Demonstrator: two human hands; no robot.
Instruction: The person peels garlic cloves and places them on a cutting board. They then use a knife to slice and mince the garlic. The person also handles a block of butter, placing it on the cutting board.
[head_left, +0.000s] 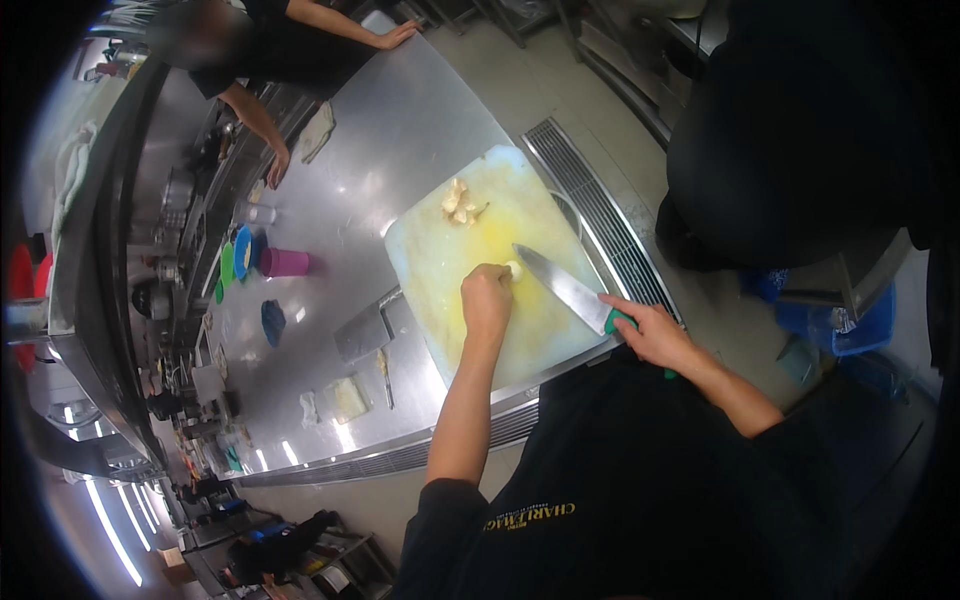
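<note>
A pale cutting board (427, 247) with a yellow-stained middle lies on the steel table before me. My left hand (487, 300) pinches a small white peeled piece of food (514, 270), which looks like garlic, against the board. In my right hand (652, 334) is the green handle of a chef's knife (562, 285). Its blade slants over the board, with the tip just beyond the white piece and apart from it. Farther up the board sits a small pile of light brown pieces (459, 202) that look like garlic skins or unpeeled cloves.
A cleaver (364, 330) lies left of the board on the steel table (420, 112). Beyond it are a blue crumpled item (273, 322), a pink cup (285, 262) and a blue bowl (242, 251). A co-worker's hand (277, 166) rests near a folded cloth (316, 133).
</note>
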